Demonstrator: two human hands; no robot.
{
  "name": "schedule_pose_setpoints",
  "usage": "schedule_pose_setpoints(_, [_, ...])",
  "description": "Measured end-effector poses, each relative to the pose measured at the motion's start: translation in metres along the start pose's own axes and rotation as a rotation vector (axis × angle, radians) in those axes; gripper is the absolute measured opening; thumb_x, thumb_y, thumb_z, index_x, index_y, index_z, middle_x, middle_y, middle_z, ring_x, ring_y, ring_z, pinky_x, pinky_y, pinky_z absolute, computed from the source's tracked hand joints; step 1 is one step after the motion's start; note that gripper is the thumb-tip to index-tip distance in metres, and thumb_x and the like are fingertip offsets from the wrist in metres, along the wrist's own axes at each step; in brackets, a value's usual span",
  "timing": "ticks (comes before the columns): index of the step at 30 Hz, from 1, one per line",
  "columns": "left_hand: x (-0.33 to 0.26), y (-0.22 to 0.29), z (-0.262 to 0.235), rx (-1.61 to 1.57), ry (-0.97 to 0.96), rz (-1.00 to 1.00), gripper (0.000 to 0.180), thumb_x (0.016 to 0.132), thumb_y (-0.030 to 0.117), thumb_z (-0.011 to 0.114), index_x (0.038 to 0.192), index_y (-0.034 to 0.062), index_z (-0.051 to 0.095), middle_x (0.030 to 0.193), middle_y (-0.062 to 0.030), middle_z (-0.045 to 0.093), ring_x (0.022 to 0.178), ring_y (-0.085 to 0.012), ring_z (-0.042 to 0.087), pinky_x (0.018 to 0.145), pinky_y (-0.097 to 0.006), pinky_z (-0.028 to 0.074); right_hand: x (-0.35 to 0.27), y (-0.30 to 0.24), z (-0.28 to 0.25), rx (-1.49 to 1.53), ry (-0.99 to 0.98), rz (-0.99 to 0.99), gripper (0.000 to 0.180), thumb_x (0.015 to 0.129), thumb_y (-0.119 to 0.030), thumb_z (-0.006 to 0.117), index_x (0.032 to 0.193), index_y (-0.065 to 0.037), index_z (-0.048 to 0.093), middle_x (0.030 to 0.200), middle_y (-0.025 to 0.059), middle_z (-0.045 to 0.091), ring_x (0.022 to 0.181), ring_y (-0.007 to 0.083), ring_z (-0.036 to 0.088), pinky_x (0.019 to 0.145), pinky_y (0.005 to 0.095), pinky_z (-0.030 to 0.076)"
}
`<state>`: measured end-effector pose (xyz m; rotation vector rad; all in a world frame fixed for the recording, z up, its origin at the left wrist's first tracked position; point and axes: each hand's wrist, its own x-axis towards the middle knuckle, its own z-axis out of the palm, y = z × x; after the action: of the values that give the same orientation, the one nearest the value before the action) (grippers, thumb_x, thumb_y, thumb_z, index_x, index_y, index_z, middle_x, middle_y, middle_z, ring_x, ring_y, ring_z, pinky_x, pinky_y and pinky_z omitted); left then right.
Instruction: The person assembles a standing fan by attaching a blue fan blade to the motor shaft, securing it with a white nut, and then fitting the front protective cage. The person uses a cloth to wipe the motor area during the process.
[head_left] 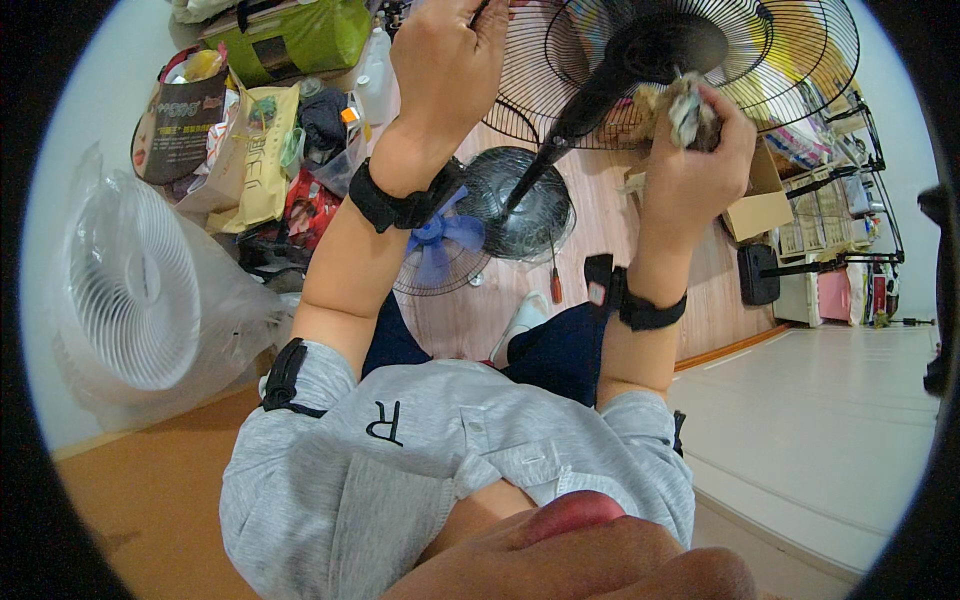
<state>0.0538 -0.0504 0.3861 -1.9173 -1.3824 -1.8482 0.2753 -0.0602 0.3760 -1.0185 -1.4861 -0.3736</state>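
— Gripping what, up there?
— Left hand is closed on the rim of the black fan guard; right hand is clenched around a crumpled rag, pressed just beside the fan's black motor hub.
— And below?
— A second fan with blue blades lies on the wooden floor, a screwdriver beside it. A white fan in clear plastic stands left, bags piled behind, a cardboard box right.
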Motion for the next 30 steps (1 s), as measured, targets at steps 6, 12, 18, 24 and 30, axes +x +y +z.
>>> schedule_pose_setpoints(6, [0.0, -0.004, 0.006, -0.077, 0.05, 0.026, 0.031, 0.108, 0.02, 0.055, 0.093, -0.0037, 0.069, 0.083, -0.0185, 0.064, 0.074, -0.0353, 0.065, 0.065, -0.042, 0.05, 0.026, 0.014, 0.041, -0.336, -0.04, -0.172, 0.031, 0.075, -0.007, 0.078, 0.105, -0.001, 0.07, 0.101, 0.018, 0.063, 0.099, 0.0363, 0.062, 0.09, 0.0455, 0.05])
schedule_pose_setpoints(12, [-0.004, -0.014, 0.007, -0.072, 0.074, 0.057, 0.03, 0.108, 0.02, 0.055, 0.094, -0.0033, 0.069, 0.083, -0.0175, 0.064, 0.074, -0.0339, 0.065, 0.065, -0.041, 0.05, 0.034, 0.025, 0.04, -0.408, -0.141, -0.371, 0.021, 0.074, -0.005, 0.07, 0.095, -0.007, 0.073, 0.1, 0.0086, 0.065, 0.095, 0.0326, 0.061, 0.083, 0.0439, 0.049])
schedule_pose_setpoints(18, [-0.004, -0.02, 0.009, -0.089, 0.058, 0.006, 0.027, 0.106, 0.025, 0.06, 0.104, 0.0017, 0.073, 0.096, -0.0123, 0.075, 0.079, -0.0217, 0.072, 0.07, -0.032, 0.054, -0.001, 0.036, 0.04, -0.41, -0.067, -0.538, 0.024, 0.077, -0.008, 0.068, 0.097, -0.018, 0.077, 0.112, -0.0002, 0.068, 0.096, 0.0238, 0.059, 0.084, 0.0388, 0.046])
schedule_pose_setpoints(24, [-0.006, -0.017, 0.013, -0.141, 0.059, -0.043, 0.035, 0.109, 0.028, 0.054, 0.102, 0.0, 0.075, 0.093, -0.0133, 0.077, 0.085, -0.0236, 0.076, 0.076, -0.033, 0.057, -0.062, 0.038, 0.019, 0.129, -0.031, -0.121, 0.04, 0.071, 0.003, 0.072, 0.107, -0.014, 0.077, 0.107, 0.0079, 0.067, 0.097, 0.0289, 0.065, 0.09, 0.0375, 0.053])
schedule_pose_setpoints(30, [-0.004, -0.023, 0.009, 0.001, 0.04, -0.003, 0.038, 0.109, 0.029, 0.054, 0.104, -0.0034, 0.074, 0.092, -0.0115, 0.078, 0.086, -0.019, 0.075, 0.079, -0.031, 0.057, -0.054, 0.074, 0.022, 0.419, 0.245, 0.538, 0.031, 0.093, -0.008, 0.076, 0.12, 0.003, 0.065, 0.109, 0.0108, 0.069, 0.1, 0.0189, 0.064, 0.09, 0.0328, 0.053])
